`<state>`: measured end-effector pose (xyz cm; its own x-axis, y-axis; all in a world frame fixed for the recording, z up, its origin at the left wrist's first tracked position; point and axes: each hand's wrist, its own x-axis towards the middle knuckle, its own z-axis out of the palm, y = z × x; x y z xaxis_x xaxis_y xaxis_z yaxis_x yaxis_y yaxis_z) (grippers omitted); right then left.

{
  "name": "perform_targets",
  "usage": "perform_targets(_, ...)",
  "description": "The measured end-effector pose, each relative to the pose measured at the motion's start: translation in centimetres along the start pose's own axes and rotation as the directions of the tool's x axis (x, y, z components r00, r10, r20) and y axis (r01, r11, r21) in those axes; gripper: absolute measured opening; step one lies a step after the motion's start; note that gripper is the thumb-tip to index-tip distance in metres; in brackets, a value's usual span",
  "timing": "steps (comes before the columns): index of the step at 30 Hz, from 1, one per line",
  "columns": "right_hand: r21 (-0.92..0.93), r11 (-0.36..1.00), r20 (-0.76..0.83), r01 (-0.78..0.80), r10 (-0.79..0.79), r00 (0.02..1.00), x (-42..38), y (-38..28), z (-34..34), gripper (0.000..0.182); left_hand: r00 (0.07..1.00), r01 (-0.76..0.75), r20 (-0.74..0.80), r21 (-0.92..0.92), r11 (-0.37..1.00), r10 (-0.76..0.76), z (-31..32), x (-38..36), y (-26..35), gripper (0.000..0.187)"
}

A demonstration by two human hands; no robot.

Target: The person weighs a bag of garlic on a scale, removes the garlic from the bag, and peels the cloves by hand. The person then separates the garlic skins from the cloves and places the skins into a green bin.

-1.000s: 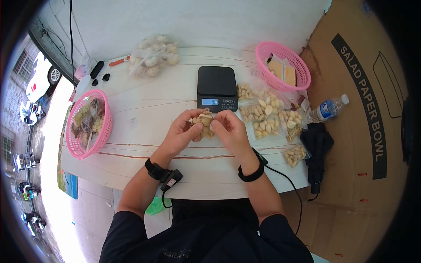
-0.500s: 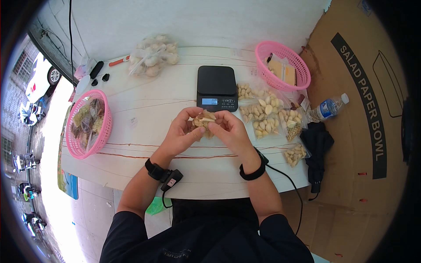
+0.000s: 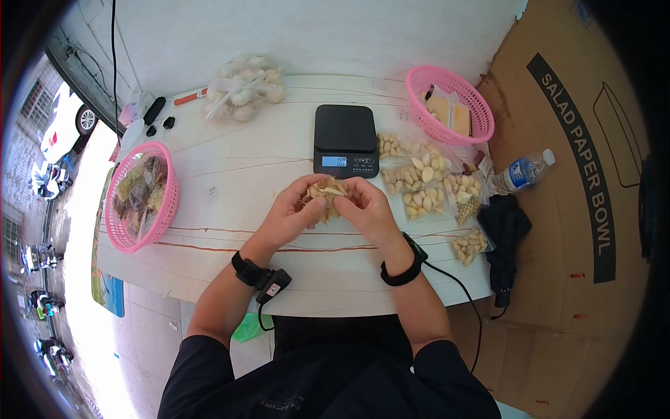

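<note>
Basically both hands met over the middle of the desk (image 3: 230,181), just in front of the black scale (image 3: 345,140). Left hand (image 3: 289,213) and right hand (image 3: 370,209) each had a grip clenched on the same small clear bag of garlic cloves (image 3: 324,193), pinched between them and held off the desk. Bag sat dead centre between the grips, so neither hand was nearer. Its top edge ran roughly left-right, thumbs and fingertips on it from either side. Filled clove bags (image 3: 422,183) lay just right of the right hand; pink basket (image 3: 139,197) sat well left. Couldn't tell whether the bag mouth was sealed.
</note>
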<state>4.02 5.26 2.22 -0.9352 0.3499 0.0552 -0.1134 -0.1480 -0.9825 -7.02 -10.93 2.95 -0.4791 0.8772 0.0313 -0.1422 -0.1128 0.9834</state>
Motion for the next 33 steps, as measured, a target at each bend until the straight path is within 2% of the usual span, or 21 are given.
perform_targets(3, -0.021, 1.000, -0.024, -0.009, 0.009, 1.000, -0.1, -0.5, 0.3, 0.021, 0.999, -0.030, -0.023, 0.037, 0.999, 0.031, 0.4, -0.1, 0.4, 0.047)
perform_targets(5, -0.040, 0.999, -0.041, -0.021, 0.020, 0.999, -0.2, -0.6, 0.3, 0.022, 0.991, -0.131, -0.028, 0.040, 0.991, 0.132, 0.6, 0.0, 0.4, 0.049)
perform_targets(7, -0.126, 0.992, -0.034, -0.004, -0.001, 0.999, -0.2, -0.4, 0.2, 0.023, 0.988, -0.147, -0.029, 0.069, 0.987, 0.149, 0.5, 0.0, 0.2, 0.050)
perform_targets(11, -0.139, 0.990, -0.047, 0.003, -0.009, 0.999, -0.3, -0.9, 0.0, 0.020, 0.978, -0.206, -0.014, 0.147, 0.967, 0.210, 0.5, 0.0, 0.0, 0.052)
perform_targets(12, -0.165, 0.985, -0.011, -0.042, 0.041, 0.999, -0.3, -1.0, -0.5, 0.019, 0.978, -0.205, -0.015, 0.146, 0.968, 0.210, 0.4, 0.1, 0.0, 0.052)
perform_targets(14, -0.192, 0.978, 0.024, -0.086, 0.093, 0.995, -0.2, -0.8, -0.8, 0.018, 0.960, -0.276, 0.020, 0.240, 0.931, 0.279, 0.3, 0.1, 0.0, 0.052)
perform_targets(16, -0.105, 0.987, 0.030, -0.124, 0.128, 0.991, -0.1, -0.5, -0.7, 0.016, 0.956, -0.288, 0.027, 0.285, 0.914, 0.293, 0.2, 0.0, 0.0, 0.051)
perform_targets(23, -0.146, 0.977, 0.021, -0.153, 0.158, 0.987, -0.3, -1.2, -0.6, 0.014, 0.928, -0.349, 0.085, 0.535, 0.770, 0.362, 0.1, 0.1, 0.4, 0.049)
perform_targets(27, -0.143, 0.979, 0.056, -0.146, 0.155, 0.986, -0.5, -1.4, -0.7, 0.014, 0.925, -0.359, 0.091, 0.529, 0.769, 0.369, -0.1, 0.2, -0.2, 0.049)
perform_targets(29, -0.145, 0.975, 0.066, -0.168, 0.179, 0.982, -0.5, -1.6, -0.7, 0.014, 0.943, -0.318, 0.037, 0.394, 0.862, 0.331, 0.0, 0.2, -0.3, 0.049)
perform_targets(33, -0.123, 0.971, 0.066, -0.203, 0.212, 0.975, -0.3, -1.7, -0.8, 0.009, 0.959, -0.274, 0.004, 0.262, 0.925, 0.283, 0.4, 0.0, -0.1, 0.049)
